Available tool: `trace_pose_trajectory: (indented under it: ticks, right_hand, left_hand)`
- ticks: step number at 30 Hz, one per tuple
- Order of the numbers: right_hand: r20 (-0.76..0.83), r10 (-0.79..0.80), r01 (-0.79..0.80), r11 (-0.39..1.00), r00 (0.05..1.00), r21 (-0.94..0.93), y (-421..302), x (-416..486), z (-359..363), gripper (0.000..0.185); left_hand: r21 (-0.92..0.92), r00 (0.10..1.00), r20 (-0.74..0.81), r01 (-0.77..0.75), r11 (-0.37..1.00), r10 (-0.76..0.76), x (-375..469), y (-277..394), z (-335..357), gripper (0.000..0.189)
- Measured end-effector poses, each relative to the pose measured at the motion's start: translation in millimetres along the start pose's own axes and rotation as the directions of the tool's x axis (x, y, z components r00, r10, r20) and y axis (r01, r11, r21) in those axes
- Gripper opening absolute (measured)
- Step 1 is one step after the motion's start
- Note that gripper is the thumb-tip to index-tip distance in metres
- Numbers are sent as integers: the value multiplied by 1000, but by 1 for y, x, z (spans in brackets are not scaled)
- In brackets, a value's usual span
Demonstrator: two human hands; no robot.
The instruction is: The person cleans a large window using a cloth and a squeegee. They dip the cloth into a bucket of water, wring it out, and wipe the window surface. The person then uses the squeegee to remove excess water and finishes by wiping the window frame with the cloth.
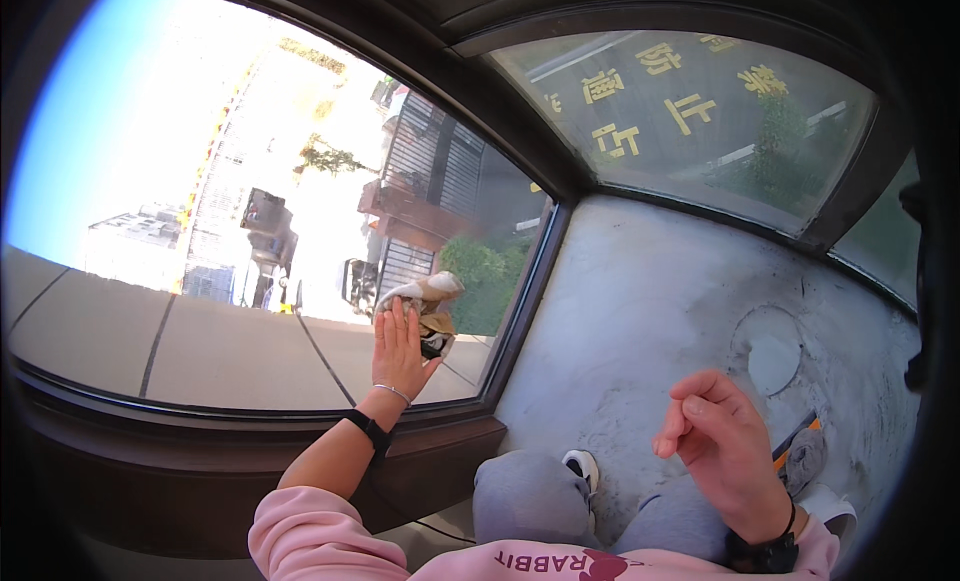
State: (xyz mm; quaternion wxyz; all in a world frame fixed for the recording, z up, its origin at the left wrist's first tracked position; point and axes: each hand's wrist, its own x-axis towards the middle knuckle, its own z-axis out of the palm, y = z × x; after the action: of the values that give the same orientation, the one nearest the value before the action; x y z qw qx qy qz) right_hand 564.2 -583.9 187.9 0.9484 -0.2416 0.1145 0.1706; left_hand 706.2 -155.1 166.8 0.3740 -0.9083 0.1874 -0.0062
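Observation:
My left hand (399, 346) lies flat, fingers extended, against a folded tan and white cloth (430, 294) on the large window pane (225, 236), near its lower right corner. The cloth bears a dark patch beside my thumb. My right hand (712, 438) is raised over my lap with its fingers curled and nothing visible in it; the fingertips are close to the thumb, but whether they touch cannot be told. Below and beyond the right wrist, a grey cloth (806, 455) lies beside an orange and black tool (796, 440), partly hidden by my hand and arm.
The dark window frame (525, 318) runs down to a brown ledge (450, 446). A second glass panel (690, 131) with yellow characters stands at the upper right. The whitish floor (637, 281) has dark smudges and a round mark. A thin cable (435, 530) passes near my knee.

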Motion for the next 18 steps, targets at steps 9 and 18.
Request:
trace_pose_trajectory:
  ticks: [9,18]
  right_hand:
    - [-87,-42,40,999,995,-24,0,-4,0,17]
    - [-175,-227,204,969,958,-136,7,-5,2,12]
  left_hand:
    - [317,880,-474,135,939,33,188,-24,-44,55]
    - [167,916,-191,-324,931,353,101,26,52,15]
